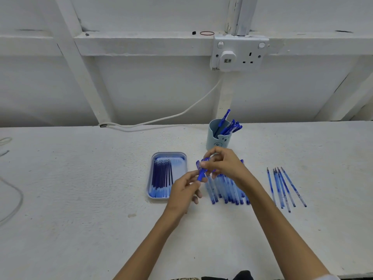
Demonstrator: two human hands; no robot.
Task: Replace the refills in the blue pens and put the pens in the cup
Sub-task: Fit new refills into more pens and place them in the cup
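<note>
On table (80,188) centre, head view: blue pen (201,173) held between both hands, near side of cup (214,140).
- Lower barrel pinched by left hand (186,188); upper end gripped by curled fingers of right hand (224,164). Likely for twisting barrel; apart or together cannot be told.
- Dark refills (162,174) laid in tray (169,154) just left, within reach.
- Row of pens (226,193) laid under right wrist, partly hidden.
- Loose refills (286,186) set well apart at right.
- Several pens stood in cup; way to it judged unobstructed.
</note>
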